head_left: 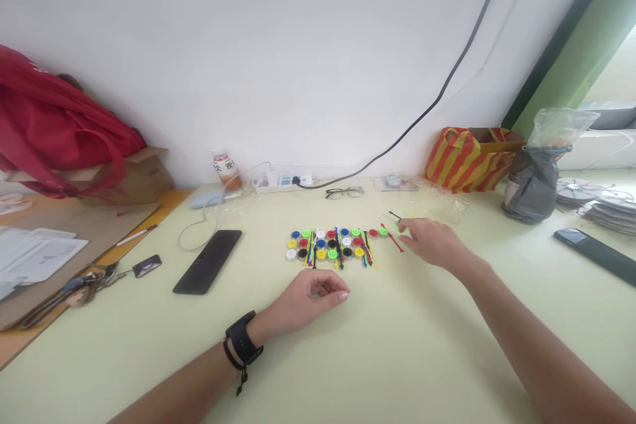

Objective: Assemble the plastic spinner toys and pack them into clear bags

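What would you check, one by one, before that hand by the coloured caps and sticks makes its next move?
1. Right hand beside the red stick at the right end of the rows: ok.
2. Right hand's grip closed on anything: cannot tell, fingertips blurred.
3. Left hand resting loosely curled on the table, apart from the caps: ok.
4. Coloured caps lying in tidy rows: ok.
5. Sticks separated: not ok, several cross over the caps.
6. Black phone apart from the caps: ok.
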The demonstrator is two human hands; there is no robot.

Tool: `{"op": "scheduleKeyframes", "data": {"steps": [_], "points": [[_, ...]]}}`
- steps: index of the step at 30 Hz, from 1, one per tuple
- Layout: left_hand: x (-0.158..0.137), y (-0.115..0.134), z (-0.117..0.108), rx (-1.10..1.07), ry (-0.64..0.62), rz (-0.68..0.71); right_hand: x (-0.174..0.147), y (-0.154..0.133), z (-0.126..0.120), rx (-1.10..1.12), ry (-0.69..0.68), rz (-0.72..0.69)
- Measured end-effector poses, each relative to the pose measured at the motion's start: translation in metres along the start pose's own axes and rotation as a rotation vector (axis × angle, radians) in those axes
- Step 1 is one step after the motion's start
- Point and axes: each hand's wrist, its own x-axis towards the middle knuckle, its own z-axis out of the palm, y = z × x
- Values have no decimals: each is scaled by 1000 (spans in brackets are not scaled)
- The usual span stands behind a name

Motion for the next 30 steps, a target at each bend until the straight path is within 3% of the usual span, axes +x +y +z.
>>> {"op": "scheduleKeyframes", "data": {"steps": [5, 10, 18, 21, 24, 30], "points": [[0, 1, 0, 2, -5, -5, 0, -23, 19, 21, 58, -57], [0, 0, 0, 3, -2, -6, 5, -17, 30, 55, 88, 20], [0, 5, -1, -2, -12, -16, 2, -13, 30, 149, 152, 16], [0, 6, -1, 1, -12, -20, 1, -10, 30, 331, 266, 25], [0, 5, 0, -3, -11, -21, 3, -8, 30, 664, 350, -18], [-1, 3, -1, -6, -22, -23, 5, -12, 28, 1216, 317, -66]]}}
